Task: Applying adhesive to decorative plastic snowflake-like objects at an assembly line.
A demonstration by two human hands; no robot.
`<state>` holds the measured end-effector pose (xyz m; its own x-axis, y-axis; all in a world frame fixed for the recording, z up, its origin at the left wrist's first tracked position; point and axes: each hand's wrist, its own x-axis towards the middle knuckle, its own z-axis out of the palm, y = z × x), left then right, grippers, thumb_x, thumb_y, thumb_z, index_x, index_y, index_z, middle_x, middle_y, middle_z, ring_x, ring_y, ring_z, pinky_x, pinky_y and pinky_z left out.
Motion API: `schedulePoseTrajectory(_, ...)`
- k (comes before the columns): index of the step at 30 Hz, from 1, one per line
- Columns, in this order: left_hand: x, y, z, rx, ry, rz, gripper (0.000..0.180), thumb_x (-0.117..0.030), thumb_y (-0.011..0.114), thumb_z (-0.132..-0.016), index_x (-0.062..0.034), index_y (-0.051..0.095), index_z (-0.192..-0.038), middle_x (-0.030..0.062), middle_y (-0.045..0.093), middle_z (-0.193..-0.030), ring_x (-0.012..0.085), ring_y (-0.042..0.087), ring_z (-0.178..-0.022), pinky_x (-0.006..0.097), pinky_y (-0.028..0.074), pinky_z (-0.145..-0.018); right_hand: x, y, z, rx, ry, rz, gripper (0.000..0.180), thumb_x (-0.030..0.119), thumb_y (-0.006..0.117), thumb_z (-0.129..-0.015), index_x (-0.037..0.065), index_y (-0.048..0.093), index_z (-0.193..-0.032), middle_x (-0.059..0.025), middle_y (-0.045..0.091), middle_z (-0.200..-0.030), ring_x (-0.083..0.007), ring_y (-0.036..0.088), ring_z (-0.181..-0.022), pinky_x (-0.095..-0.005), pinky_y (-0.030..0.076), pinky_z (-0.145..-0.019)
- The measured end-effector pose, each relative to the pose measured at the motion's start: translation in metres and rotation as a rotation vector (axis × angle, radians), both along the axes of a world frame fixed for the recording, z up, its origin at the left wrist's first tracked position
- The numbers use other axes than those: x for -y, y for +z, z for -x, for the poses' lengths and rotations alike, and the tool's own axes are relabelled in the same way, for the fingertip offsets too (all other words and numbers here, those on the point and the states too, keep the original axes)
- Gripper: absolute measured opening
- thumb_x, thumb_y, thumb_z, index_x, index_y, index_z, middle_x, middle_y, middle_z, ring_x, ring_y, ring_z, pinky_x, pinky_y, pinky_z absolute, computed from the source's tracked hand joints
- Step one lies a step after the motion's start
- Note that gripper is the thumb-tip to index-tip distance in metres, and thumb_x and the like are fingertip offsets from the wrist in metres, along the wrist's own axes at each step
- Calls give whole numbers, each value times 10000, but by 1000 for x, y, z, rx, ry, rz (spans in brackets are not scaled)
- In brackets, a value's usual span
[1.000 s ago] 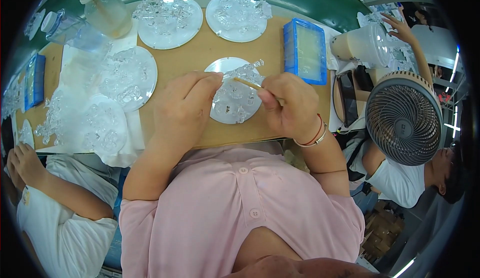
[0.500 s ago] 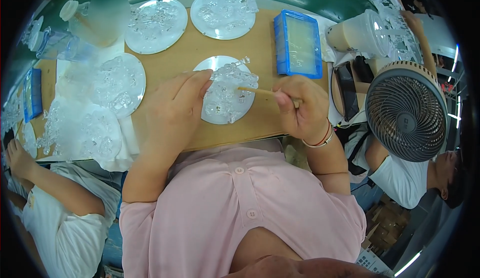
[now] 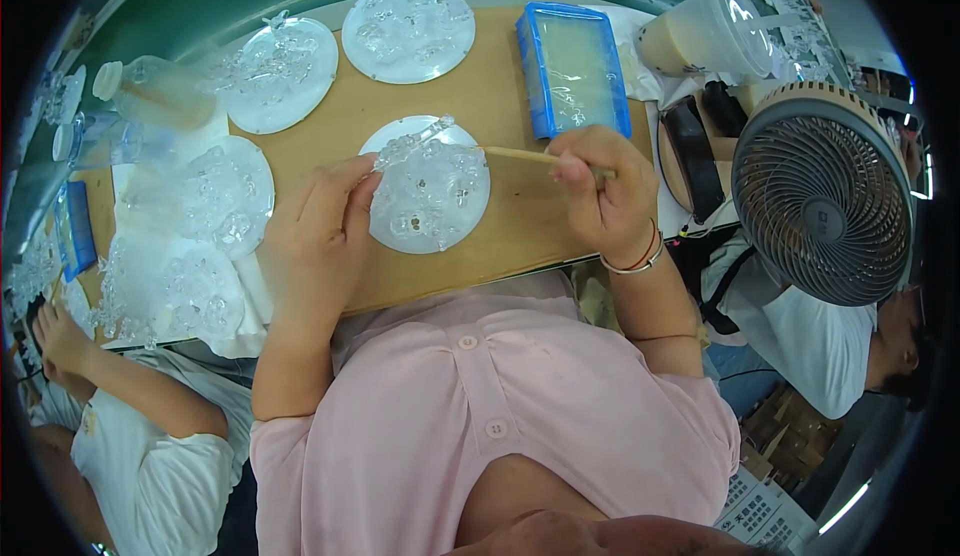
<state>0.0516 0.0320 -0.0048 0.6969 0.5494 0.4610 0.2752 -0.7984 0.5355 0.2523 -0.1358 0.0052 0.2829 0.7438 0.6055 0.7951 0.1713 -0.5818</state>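
Observation:
My left hand [image 3: 325, 221] is closed, pinching one end of a clear plastic piece [image 3: 415, 144] over the upper left of a round white plate [image 3: 478, 201]. Several clear, irregular plastic parts lie heaped on that plate. A thin wooden-coloured stick [image 3: 525, 156] is gripped between the thumb and fingers of my right hand [image 3: 608, 191]. Its narrow tip points left and sits by the plate's right edge, apart from the held piece. What the tip is made of is too small to tell.
A blue-rimmed box [image 3: 537, 86] with pale contents stands beyond my right hand. Further right are a lidded cup [image 3: 690, 36], a dark phone [image 3: 693, 156] and a fan [image 3: 822, 201]. More laden plates [image 3: 330, 66] and bottles [image 3: 160, 91] stand left; co-workers [image 3: 150, 446] sit either side.
The stick's tip has drawn back from the clear parts to the plate's edge. The clear piece in my left hand now shows higher, slanting up to the right. The whole view has shifted slightly.

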Motion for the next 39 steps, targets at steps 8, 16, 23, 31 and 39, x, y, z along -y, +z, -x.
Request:
schedulePoseTrajectory(8,1,-1,0,46,11,47,148,-55,726,-783,-76,677,-921,63,692,-854,225,667,-742,298,515,-621,29,3,12,60,83,62,113,90,599,-902,30,506,-925,-138,619,-746,-254,574,-587,-311,456,-527)
schedulePoseTrajectory(16,3,0,1,67,16,63,154,-41,736,-773,-54,679,-916,83,698,-857,230,677,-746,293,522,-638,57,-4,27,190,207,103,181,102,601,-897,36,468,-1002,-139,634,-843,-270,570,-602,-338,470,-528)
schedulePoseTrajectory(23,6,0,7,79,22,54,155,-34,738,-772,-49,684,-917,85,702,-853,223,680,-734,284,521,-633,51,-5,31,183,128,84,188,89,619,-874,44,467,-974,-131,631,-836,-270,564,-598,-341,476,-529)
schedulePoseTrajectory(31,12,-1,12,114,11,9,177,-20,741,-765,-44,676,-928,93,696,-833,217,672,-714,280,513,-609,44,-11,48,160,222,5,173,77,622,-864,34,484,-960,-120,633,-843,-271,571,-609,-336,479,-536)
schedulePoseTrajectory(39,13,-5,16,171,13,-28,196,9,742,-754,-30,664,-929,104,688,-816,220,667,-697,280,509,-595,57,-6,42,-49,118,52,110,84,579,-906,20,492,-929,-141,634,-764,-260,560,-565,-325,459,-526)
